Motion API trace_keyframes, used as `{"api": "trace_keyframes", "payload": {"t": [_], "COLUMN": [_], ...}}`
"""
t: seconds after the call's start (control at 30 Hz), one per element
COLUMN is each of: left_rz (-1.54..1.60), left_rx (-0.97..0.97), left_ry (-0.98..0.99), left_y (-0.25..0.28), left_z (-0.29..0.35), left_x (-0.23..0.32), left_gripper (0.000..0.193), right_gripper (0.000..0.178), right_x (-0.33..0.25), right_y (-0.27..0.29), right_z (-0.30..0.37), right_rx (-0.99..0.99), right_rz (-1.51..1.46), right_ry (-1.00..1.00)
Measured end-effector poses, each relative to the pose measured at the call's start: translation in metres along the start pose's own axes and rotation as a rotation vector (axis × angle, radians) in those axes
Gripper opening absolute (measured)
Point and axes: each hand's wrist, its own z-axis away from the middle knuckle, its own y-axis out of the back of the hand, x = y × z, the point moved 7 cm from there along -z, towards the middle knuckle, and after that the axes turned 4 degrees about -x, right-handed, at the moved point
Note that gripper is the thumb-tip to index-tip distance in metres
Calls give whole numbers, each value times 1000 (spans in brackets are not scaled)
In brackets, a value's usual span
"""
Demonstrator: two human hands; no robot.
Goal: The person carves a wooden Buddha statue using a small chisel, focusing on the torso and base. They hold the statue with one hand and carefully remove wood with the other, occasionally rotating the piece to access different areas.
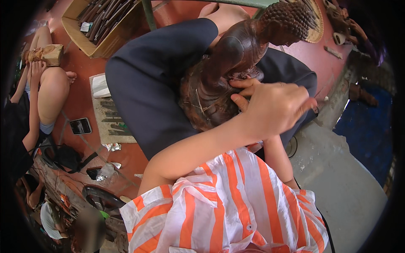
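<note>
A dark brown carved wooden statue (223,67) of a seated figure with knobbly curled hair leans between my legs, its head toward the upper right. From the lower left my left forearm crosses in front of it. My left hand (278,105) is closed, knuckles up, slightly blurred; what it holds, if anything, is hidden. Under it comes my right hand (246,90), mostly covered. Its thumb and a finger show to the left, gripping the statue near its lap.
A box of long-handled carving tools (101,25) stands at the upper left. Flat blades lie on a pale board (101,122) beside my leg, near a phone (80,126). Another person (50,84) at the left holds a carved wood block (50,55). A grey slab (337,177) lies at the right.
</note>
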Motion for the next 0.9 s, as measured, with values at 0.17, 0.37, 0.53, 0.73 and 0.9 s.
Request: {"api": "trace_keyframes", "payload": {"t": [0.17,0.37,0.53,0.73,0.9], "left_rz": [13,-31,-41,-6,-60], "left_rx": [22,-87,-132,-138,-89], "left_ry": [-43,-215,-120,-12,25], "left_y": [-1,-17,-22,-18,-7], "left_z": [3,11,14,14,14], "left_x": [-4,28,28,14,7], "left_gripper": [32,37,36,24,22], "right_gripper": [22,13,14,17,17], "right_x": [-5,-22,-16,-18,-27], "right_y": [3,24,23,12,3], "right_z": [-1,5,17,6,4], "right_rx": [-80,114,53,14,23], "right_rz": [-99,-107,-60,141,84], "right_ry": [-48,258,183,161,78]}}
